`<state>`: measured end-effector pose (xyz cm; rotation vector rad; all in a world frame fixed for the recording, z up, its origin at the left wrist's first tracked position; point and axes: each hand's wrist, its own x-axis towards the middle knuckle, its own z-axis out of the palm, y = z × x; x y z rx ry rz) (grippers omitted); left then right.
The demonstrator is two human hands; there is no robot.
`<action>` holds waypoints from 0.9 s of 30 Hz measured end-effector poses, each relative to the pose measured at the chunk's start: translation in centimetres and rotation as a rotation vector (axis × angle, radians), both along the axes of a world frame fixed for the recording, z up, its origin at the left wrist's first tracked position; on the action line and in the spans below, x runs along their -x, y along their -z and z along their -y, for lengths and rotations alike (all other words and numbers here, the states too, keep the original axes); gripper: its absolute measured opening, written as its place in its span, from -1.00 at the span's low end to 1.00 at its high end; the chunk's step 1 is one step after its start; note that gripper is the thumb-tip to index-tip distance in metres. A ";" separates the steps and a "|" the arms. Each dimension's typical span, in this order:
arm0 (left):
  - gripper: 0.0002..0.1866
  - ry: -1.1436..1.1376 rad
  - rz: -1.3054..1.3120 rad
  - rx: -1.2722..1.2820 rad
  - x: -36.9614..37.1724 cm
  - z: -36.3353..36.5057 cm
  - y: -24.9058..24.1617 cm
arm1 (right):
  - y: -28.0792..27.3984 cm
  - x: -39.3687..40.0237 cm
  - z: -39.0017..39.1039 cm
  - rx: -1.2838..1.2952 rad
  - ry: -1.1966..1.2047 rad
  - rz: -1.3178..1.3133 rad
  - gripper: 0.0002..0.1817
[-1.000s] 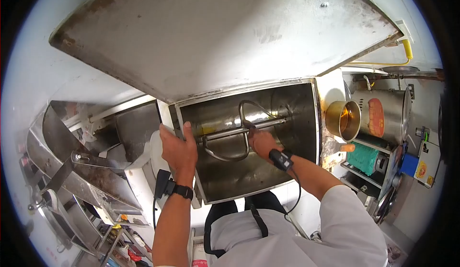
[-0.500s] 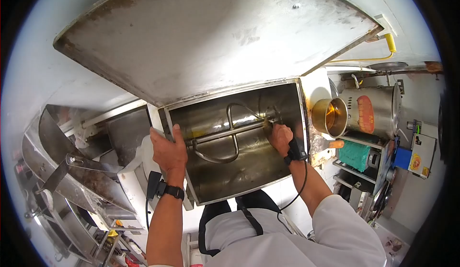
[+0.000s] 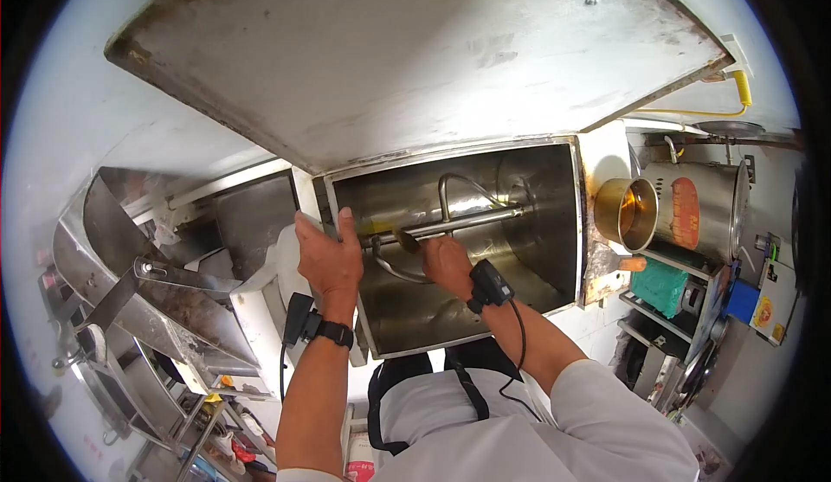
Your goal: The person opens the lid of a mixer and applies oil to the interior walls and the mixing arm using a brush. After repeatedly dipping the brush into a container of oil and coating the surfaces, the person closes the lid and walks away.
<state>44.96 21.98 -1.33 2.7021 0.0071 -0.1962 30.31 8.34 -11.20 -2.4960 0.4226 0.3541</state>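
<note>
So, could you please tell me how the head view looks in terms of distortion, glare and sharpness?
Head view: strong fisheye, with straight edges bowed and black corners; the raised lid is brightly lit, soft glare lies on the mixer trough walls; the left hand on the rim and the right hand at the shaft are sharp.

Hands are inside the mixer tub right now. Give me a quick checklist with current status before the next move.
1. Lid raised clear of the tub: ok, it stands open above the opening.
2. Left hand steadying: ok, it grips the tub's left rim.
3. Right hand placement: not ok if power is live; it is down in the mixer tub, right at the agitator shaft.
4. Agitator at rest: cannot tell from one picture.
5. Wrist cable clear of the blades: ok, it hangs outside the tub's front wall.
6. Brass-coloured pot on the right: ok, it stands outside the tub.
</note>
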 end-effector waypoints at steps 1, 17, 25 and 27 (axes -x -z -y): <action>-0.17 0.000 0.002 0.012 0.0 0.0 0.0 | 0.6 -0.8 0.0 -0.098 0.101 0.042 -0.85; -0.15 0.028 -0.013 -0.016 0.2 -0.2 0.1 | 2.3 -5.0 3.3 -0.079 -0.281 0.020 -0.72; -0.17 0.016 -0.034 -0.027 -0.2 0.3 -0.6 | 1.8 -2.9 5.7 -0.060 -0.125 -0.263 -0.75; -0.17 0.019 -0.013 -0.043 -0.1 0.2 -0.2 | 1.9 -2.8 4.1 -0.212 -0.194 -0.155 -0.77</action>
